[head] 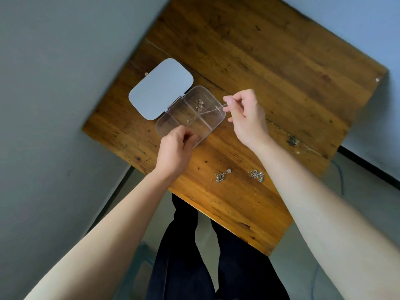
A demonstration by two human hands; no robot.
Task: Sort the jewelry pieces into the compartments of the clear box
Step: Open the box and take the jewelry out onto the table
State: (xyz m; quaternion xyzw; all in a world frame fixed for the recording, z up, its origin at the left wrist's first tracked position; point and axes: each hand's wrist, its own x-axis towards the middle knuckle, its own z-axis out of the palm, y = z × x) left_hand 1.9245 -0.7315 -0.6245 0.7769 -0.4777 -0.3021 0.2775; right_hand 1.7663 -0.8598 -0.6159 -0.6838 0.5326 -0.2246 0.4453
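The clear box [218,123] lies open on the wooden table, its pale lid [161,88] folded back to the left. A thin chain [213,109] stretches across the compartments, from my right hand [246,116], which pinches one end at the box's right rim, toward my left hand [175,149] at the near corner. My left fingers are closed there; whether they hold the chain's other end is hidden. A small jewelry cluster [199,105] lies in a far compartment and a tiny piece [189,120] sits in a middle one. Two tangled chains [221,176] [256,175] rest on the table nearer me.
The wooden table [270,83] stands against a grey wall on the left. Its near edge runs diagonally above my dark-trousered legs [184,245]. Bare wood stretches beyond and right of the box.
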